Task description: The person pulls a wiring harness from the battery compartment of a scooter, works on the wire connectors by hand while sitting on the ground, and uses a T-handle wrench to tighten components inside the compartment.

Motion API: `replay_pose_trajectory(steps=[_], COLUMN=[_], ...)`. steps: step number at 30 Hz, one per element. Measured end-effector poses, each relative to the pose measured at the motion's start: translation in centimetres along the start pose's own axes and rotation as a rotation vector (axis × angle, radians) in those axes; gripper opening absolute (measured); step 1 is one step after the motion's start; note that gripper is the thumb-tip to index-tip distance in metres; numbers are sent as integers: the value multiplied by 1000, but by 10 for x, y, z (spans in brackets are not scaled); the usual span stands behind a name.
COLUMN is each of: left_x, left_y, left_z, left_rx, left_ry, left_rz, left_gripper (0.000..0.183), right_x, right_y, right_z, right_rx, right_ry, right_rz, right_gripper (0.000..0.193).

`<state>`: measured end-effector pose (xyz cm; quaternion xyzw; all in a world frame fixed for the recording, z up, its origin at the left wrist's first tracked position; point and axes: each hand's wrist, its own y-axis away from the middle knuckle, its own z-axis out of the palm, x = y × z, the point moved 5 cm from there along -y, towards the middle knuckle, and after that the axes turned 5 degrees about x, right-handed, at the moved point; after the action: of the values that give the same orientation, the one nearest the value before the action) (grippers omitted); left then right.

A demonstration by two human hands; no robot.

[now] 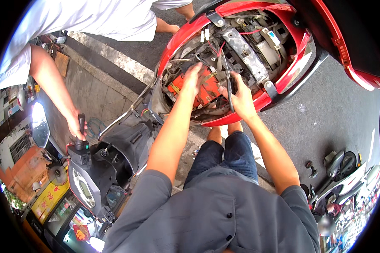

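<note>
A red scooter's (173,46) underseat bay lies open before me, with a dirt-marked red-orange battery (207,87) in its nearer left part. My left hand (192,80) lies over the battery, fingers stretched toward its far edge and the wires there. I see nothing held in it. My right hand (242,98) is at the battery's right side, thumb and fingers closed around a long black strap or cable (229,86). Thin red wires (218,49) and white connectors (204,35) lie just beyond the hands. Part of the battery is hidden by my left hand.
A grey metal crossbar (245,52) spans the bay. The raised seat (354,42) stands at the far right. Another person in white (93,19) stands at the left, a hand (79,126) on the handlebar grip. Parked scooters (342,181) are at the lower right.
</note>
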<state>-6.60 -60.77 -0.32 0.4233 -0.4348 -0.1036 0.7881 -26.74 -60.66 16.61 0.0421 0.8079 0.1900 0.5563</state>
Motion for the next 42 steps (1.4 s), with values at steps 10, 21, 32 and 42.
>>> replay_pose_trajectory(steps=[10, 21, 32, 42], left_x=[16, 68, 68, 53], left_y=[31, 32, 6, 33], left_z=[27, 0, 29, 55], left_rx=[46, 165, -257, -286], left_ry=[33, -429, -172, 64], left_rz=[40, 160, -21, -125], left_gripper=[34, 39, 31, 23], right_x=[25, 36, 49, 33], right_y=[24, 28, 34, 15], right_z=[7, 17, 17, 18], right_rx=[-177, -233, -190, -183], right_ry=[-70, -309, -359, -329], right_rz=[33, 170, 163, 158], right_gripper=[61, 64, 70, 68])
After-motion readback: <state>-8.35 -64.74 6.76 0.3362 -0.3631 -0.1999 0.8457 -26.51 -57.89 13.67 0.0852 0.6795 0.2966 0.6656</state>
